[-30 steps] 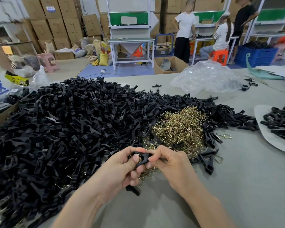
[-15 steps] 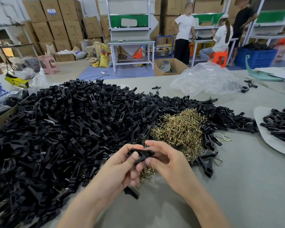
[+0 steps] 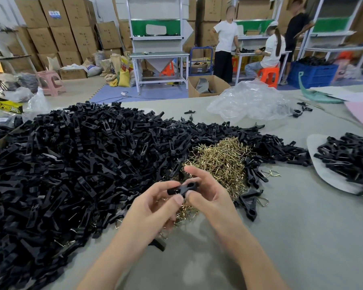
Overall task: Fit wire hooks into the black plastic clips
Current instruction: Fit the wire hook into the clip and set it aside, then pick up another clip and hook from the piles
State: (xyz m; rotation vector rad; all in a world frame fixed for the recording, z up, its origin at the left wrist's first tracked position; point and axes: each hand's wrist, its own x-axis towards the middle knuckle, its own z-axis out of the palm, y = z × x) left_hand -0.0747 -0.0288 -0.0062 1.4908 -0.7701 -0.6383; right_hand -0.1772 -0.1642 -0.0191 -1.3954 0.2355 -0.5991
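Head view: black clip [image 3: 182, 188] is held crosswise above the bench [image 3: 302, 237]. Left hand [image 3: 153, 210] pinches its left end, right hand [image 3: 210, 197] its right end. Wire hooks [image 3: 220, 162] are heaped just beyond, nearer the right hand.

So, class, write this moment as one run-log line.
left hand: pinches clip | right hand: pinches clip | hook pile: behind hands | clip pile: left of hooks
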